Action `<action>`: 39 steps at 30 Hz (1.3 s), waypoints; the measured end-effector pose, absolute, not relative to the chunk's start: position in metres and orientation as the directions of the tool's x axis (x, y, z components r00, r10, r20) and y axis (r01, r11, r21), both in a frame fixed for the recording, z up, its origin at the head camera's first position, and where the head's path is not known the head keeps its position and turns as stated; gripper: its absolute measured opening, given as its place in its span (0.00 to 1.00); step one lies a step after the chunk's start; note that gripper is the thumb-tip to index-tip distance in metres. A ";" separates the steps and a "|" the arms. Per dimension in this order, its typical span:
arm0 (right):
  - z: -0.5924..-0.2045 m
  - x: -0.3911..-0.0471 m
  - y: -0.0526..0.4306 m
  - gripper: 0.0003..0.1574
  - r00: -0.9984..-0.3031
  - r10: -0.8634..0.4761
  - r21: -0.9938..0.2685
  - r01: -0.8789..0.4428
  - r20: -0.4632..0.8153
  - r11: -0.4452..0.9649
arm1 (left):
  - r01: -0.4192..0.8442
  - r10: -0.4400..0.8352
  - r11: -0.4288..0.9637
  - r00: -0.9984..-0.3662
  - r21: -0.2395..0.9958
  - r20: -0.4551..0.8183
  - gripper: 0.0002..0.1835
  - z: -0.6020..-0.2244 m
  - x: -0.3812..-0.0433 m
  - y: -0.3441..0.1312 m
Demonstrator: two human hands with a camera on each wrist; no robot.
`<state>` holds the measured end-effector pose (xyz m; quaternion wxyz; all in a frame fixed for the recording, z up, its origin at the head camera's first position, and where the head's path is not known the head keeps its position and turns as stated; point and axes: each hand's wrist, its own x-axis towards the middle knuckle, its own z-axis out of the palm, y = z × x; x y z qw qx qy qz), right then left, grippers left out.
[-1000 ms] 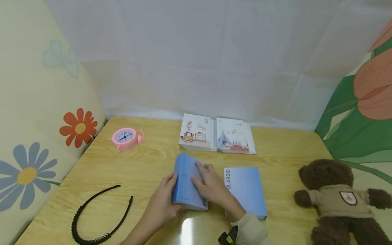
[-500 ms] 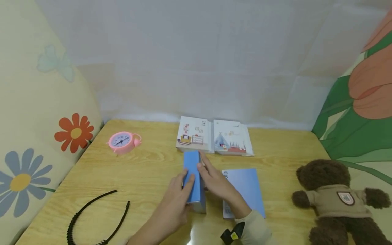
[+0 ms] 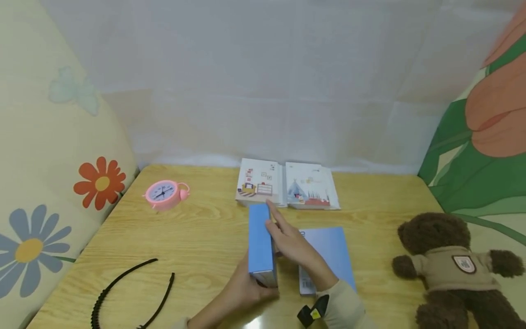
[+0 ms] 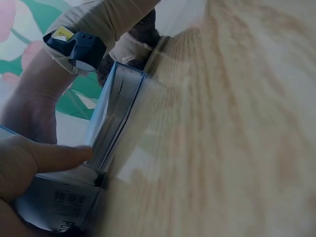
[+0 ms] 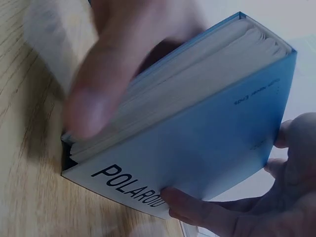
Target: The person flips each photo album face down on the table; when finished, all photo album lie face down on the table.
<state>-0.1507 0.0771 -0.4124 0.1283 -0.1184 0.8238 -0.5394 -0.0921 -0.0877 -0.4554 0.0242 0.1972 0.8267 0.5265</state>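
A blue photo album (image 3: 260,237) stands on edge between both hands, its blue spine facing up in the head view. My left hand (image 3: 246,285) grips it low on its left side, with the thumb across the near page edges; its other fingers are mostly hidden. From the right, my right hand (image 3: 291,242) holds the album, thumb and index finger along the spine's edge. The right wrist view shows the cover (image 5: 197,143) lettered POLAROID, with right-hand fingertips on it. A second blue photo album (image 3: 328,251) lies flat to the right, partly under the right forearm.
Two white albums (image 3: 260,183) with drawn rooms lie side by side at the back. A pink alarm clock (image 3: 164,194) stands back left, a black headband (image 3: 108,288) lies front left. On the right lies a brown teddy bear (image 3: 452,269). A white cloth (image 3: 263,82) hangs behind the table.
The album has turned from cover up to spine up. My left hand has slid off the spine to the album's lower left. My right hand has shifted slightly with it.
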 end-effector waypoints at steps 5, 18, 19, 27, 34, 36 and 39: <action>-0.414 -0.151 0.080 0.34 -0.938 -0.339 -0.942 -0.056 -0.064 0.332 | 0.334 0.402 0.351 -0.897 0.875 0.181 0.59 -0.465 -0.097 -0.090; -0.420 -0.140 0.095 0.36 -0.954 -0.299 -0.926 -0.135 0.024 0.354 | 0.351 0.441 0.563 -0.893 0.748 0.087 0.62 -0.443 -0.093 -0.123; -0.421 -0.138 0.096 0.36 -0.950 -0.311 -0.914 -0.148 0.025 0.379 | 0.352 0.442 0.589 -0.894 0.727 0.075 0.60 -0.442 -0.093 -0.126; -0.436 -0.133 0.097 0.34 -0.910 -0.415 -0.823 -0.237 0.002 0.516 | 0.379 0.462 0.747 -0.887 0.546 -0.017 0.48 -0.438 -0.082 -0.135; -0.416 -0.151 0.122 0.33 -0.924 -0.383 -0.818 -0.216 -0.006 0.534 | 0.407 0.442 0.853 -0.896 0.326 -0.039 0.48 -0.396 -0.111 -0.129; -0.402 -0.167 0.139 0.35 -0.945 -0.327 -0.801 -0.210 0.019 0.560 | 0.414 0.423 0.882 -0.906 0.225 0.008 0.49 -0.381 -0.133 -0.121; -0.384 -0.203 0.164 0.38 -0.967 -0.249 -0.746 -0.198 0.045 0.635 | 0.408 0.405 0.900 -0.913 0.156 0.050 0.51 -0.368 -0.172 -0.103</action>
